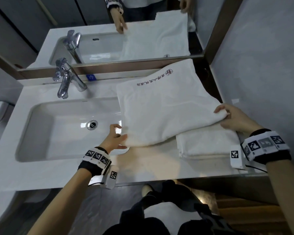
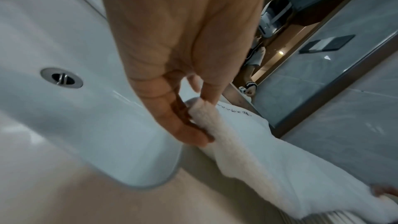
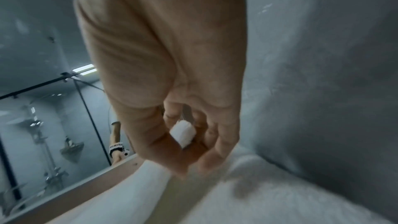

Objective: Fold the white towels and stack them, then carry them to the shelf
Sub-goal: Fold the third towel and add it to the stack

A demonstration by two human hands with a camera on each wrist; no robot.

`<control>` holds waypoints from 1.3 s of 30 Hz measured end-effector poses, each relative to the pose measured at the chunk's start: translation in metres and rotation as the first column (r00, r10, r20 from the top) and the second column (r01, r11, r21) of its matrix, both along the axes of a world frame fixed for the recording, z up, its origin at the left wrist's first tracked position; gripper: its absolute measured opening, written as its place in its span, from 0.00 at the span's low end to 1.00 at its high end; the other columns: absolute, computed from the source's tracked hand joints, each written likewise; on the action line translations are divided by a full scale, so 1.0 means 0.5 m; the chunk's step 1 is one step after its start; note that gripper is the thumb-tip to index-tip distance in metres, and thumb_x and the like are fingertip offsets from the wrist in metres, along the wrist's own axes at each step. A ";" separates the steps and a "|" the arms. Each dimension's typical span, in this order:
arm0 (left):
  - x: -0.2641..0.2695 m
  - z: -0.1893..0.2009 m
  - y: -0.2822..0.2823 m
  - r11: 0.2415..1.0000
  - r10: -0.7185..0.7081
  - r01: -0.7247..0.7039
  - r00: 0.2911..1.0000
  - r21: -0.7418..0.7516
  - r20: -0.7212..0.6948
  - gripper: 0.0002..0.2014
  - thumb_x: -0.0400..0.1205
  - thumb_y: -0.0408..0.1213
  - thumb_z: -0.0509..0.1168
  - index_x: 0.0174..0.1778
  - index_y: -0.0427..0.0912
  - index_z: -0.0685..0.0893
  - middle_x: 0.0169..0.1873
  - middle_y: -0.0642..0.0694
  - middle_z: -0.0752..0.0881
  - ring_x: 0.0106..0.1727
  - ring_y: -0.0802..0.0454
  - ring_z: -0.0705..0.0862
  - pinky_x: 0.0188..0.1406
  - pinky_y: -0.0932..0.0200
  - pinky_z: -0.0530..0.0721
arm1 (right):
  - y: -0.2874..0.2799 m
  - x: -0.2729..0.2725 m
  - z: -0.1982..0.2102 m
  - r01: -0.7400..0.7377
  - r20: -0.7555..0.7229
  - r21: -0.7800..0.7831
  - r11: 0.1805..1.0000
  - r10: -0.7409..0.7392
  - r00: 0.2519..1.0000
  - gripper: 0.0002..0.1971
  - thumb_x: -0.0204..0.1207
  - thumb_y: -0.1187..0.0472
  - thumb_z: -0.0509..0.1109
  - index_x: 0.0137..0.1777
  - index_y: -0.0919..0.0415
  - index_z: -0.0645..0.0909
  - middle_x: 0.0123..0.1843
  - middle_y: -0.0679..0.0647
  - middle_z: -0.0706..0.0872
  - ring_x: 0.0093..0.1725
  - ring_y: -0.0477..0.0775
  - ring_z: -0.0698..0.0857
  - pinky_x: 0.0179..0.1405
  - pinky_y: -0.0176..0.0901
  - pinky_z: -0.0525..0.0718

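A line of dark red characters under a round emblem is printed on the white towel (image 1: 161, 106), beyond the left hand (image 1: 115, 137); it cannot be read. Square black-and-white coded markers are borne by both wristbands (image 1: 97, 156).

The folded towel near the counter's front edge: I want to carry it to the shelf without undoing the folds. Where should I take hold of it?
Probably by its two short ends, a hand sliding under from each side. The folded towel lies flat in loose layers, so support from below should keep them together. First move the printed towel, held by the left hand and right hand; it overlaps the folded one.
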State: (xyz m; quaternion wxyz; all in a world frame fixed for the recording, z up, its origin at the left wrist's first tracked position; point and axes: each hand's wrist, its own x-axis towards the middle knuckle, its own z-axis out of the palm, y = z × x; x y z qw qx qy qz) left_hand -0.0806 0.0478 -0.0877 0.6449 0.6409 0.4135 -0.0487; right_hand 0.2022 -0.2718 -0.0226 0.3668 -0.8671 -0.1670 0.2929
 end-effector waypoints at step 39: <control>0.350 -0.005 0.329 0.769 0.298 -0.266 0.954 0.581 0.042 0.10 0.85 0.40 0.56 0.44 0.36 0.70 0.41 0.38 0.76 0.45 0.46 0.72 0.45 0.55 0.67 | 0.423 0.361 -0.022 0.026 0.326 0.035 0.999 -0.037 0.945 0.12 0.84 0.57 0.57 0.43 0.65 0.68 0.42 0.67 0.75 0.44 0.61 0.74 0.43 0.49 0.68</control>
